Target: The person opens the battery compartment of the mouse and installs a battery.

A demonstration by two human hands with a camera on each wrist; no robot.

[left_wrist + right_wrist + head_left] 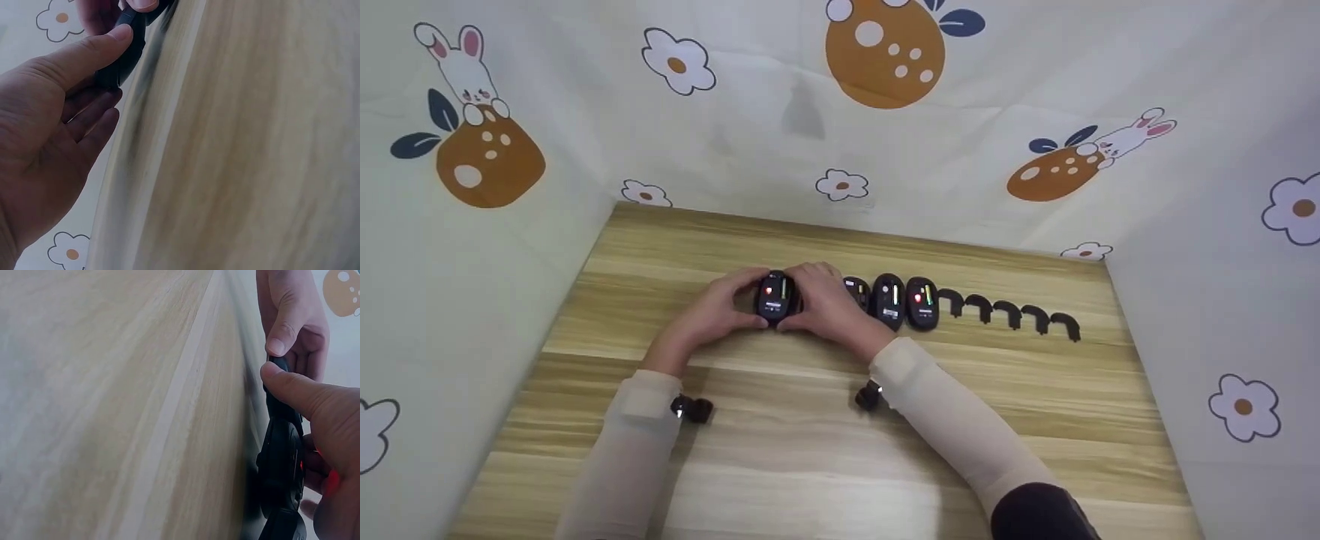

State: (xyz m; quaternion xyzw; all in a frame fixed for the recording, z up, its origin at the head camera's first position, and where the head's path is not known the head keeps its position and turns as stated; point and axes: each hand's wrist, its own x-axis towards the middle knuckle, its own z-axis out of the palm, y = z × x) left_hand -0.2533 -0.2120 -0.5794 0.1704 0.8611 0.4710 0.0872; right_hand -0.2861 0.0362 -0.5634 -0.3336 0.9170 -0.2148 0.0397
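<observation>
A black computer mouse [775, 298] lies belly-up, its underside showing a label, a yellow strip and a red light. My left hand [724, 304] pinches it from the left, thumb at the near end and fingers at the far end. From the other side my right hand [829, 304] grips the same mouse. In the left wrist view the thumb of my left hand [50, 112] presses on the dark mouse body [132, 53]. The thumbs of both hands come close together in the right wrist view, where my right hand [332, 424] partly hides the mouse.
Right of my hands, more upturned mice stand in a row: one [855, 289] partly covered by my right hand, a second [889, 300] and a third [922, 302]. Several black curved pieces [1012, 313] continue the row rightward. Printed cloth walls [750, 150] enclose the wooden table [780, 465].
</observation>
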